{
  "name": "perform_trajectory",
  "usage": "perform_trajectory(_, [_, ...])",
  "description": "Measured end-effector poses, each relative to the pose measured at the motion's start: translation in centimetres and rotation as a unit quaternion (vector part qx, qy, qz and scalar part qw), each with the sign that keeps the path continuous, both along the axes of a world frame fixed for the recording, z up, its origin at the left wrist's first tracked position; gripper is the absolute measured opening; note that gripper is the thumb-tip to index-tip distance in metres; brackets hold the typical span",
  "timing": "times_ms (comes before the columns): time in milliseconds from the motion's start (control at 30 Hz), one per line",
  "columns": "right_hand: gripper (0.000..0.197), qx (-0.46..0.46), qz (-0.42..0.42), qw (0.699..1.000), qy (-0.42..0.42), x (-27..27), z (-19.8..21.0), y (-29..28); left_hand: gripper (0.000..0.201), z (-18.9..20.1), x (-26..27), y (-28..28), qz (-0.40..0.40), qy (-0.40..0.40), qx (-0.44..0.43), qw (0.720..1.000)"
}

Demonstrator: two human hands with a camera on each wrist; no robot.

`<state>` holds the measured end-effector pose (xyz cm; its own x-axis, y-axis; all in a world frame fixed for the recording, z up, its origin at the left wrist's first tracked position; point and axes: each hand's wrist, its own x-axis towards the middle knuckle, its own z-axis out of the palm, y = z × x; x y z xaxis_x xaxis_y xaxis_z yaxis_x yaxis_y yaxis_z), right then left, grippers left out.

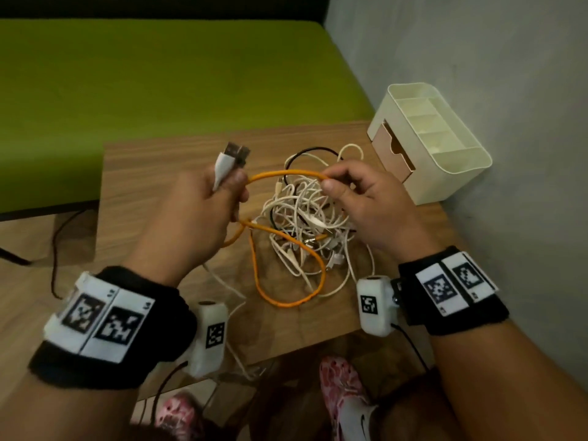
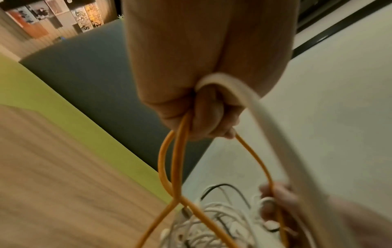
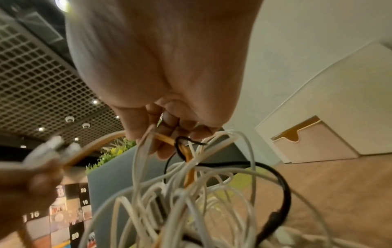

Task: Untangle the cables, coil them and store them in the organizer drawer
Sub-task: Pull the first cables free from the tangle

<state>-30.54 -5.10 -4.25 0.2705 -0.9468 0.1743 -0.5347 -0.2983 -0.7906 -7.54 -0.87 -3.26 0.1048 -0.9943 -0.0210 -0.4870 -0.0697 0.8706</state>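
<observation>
- The left hand (image 1: 191,214) is closed in a fist around a thin orange cable (image 1: 286,174) and also holds two USB plugs, one with a white plastic body (image 1: 222,168), which stick up above the thumb.
- In the left wrist view, the curled fingers (image 2: 203,117) of this hand grip the orange cable (image 2: 176,161) where several strands of it come out under the fist, and a white flat cable (image 2: 250,100) bends over the fingers.
- The right hand (image 1: 366,205) pinches the same orange cable between thumb and fingertips, at the top of an arch that goes from one hand to the other.
- In the right wrist view, the fingertips (image 3: 165,127) of the right hand are closed on the orange strand (image 3: 186,167), and white and black cables hang just under them.
- The tangled pile of white and black cables (image 1: 305,224) lies on the wooden table (image 1: 152,173), between and below the two hands; the orange cable makes a big loop at the near side of the pile.
- The cream plastic desk organizer (image 1: 436,144) stands at the far right corner of the table, next to the grey wall (image 1: 509,74).
- Its small beige drawer (image 1: 391,151) is on the side facing the pile and looks pulled out a little.
- A green cushioned bench (image 1: 159,78) is behind the table.
</observation>
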Motion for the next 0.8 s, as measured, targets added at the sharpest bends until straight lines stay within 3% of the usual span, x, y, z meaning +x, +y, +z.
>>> perform_trajectory(100, [0.009,-0.071,0.024,0.997,0.027,0.6,-0.2,-0.1,0.031,-1.0,0.5,-0.3,0.039,-0.127,-0.036,0.991])
perform_trajectory(200, [0.013,-0.147,0.051,0.984,0.082,1.3,-0.7,0.1,0.029,-0.6,-0.6,0.0,0.055,-0.161,-0.114,0.979])
perform_trajectory(300, [0.013,-0.172,0.075,0.978,0.091,1.9,-0.9,0.3,0.013,0.0,-2.8,0.4,-0.027,-0.180,-0.173,0.968])
perform_trajectory(367, [0.011,-0.176,0.075,0.978,0.080,2.2,-0.8,0.4,0.009,-0.6,-3.8,0.3,-0.085,-0.202,-0.139,0.966])
perform_trajectory(467, [0.012,-0.164,0.058,0.983,0.066,2.0,-0.6,0.6,0.007,-0.8,-3.7,-0.2,-0.097,-0.221,-0.082,0.967])
perform_trajectory(533, [0.009,-0.139,0.046,0.988,0.055,1.6,-0.6,0.5,0.014,-0.4,-3.4,-0.3,-0.081,-0.185,-0.104,0.974])
perform_trajectory(667, [0.013,-0.023,0.003,0.995,0.095,0.3,-1.5,-0.6,0.026,0.7,-2.0,-0.2,-0.010,0.038,-0.126,0.991])
perform_trajectory(733, [0.017,0.033,-0.030,0.987,0.153,-0.8,-2.1,-1.3,0.029,1.2,-0.6,-0.3,0.059,0.136,-0.135,0.980])
perform_trajectory(800, [0.024,0.024,-0.066,0.984,0.162,-1.9,-2.2,-1.5,0.029,1.4,1.0,-0.7,0.105,0.203,-0.129,0.965])
